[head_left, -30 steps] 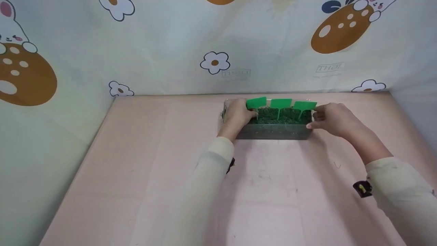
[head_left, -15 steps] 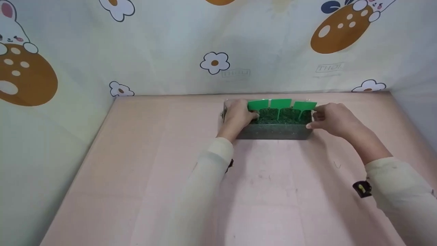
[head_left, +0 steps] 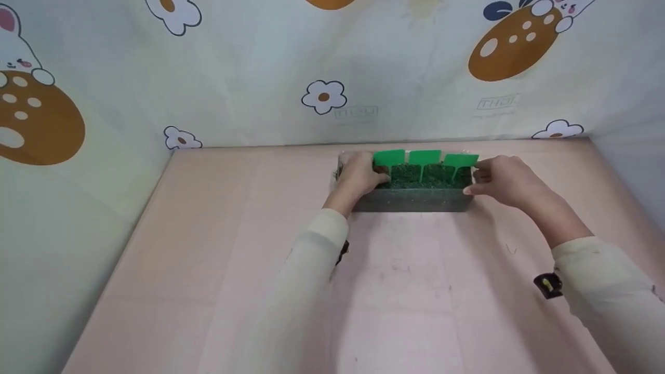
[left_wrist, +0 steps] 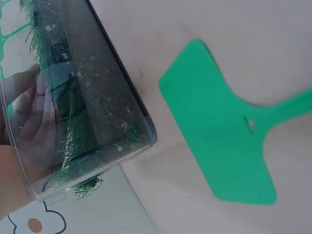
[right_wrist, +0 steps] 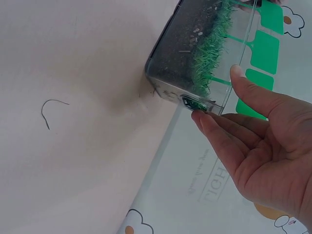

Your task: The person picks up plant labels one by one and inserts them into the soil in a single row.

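A clear-walled planter box (head_left: 413,200) filled with dark soil and green grass stands on the table in the head view. Three green plant labels stick up from it, among them a middle label (head_left: 425,157) and a right label (head_left: 461,160). My left hand (head_left: 358,176) reaches in at the left end and pinches the left label (head_left: 389,157) low down; its fingertips are partly hidden. With thumb and fingers, my right hand (right_wrist: 263,141) grips the box's right end near the rim. Another green label (left_wrist: 214,126) looms large in the left wrist view, out of sight in the head view.
The pink table (head_left: 249,259) runs back to a wall covering (head_left: 249,93) printed with flowers and brown shapes, close behind the box. A thin dark curved strand (right_wrist: 45,112) lies on the table to the right of the box.
The left label, tilted one second ago, dipped lower in the left hand and now stands nearly level with the middle one. The right hand keeps its hold; the head view has shifted slightly.
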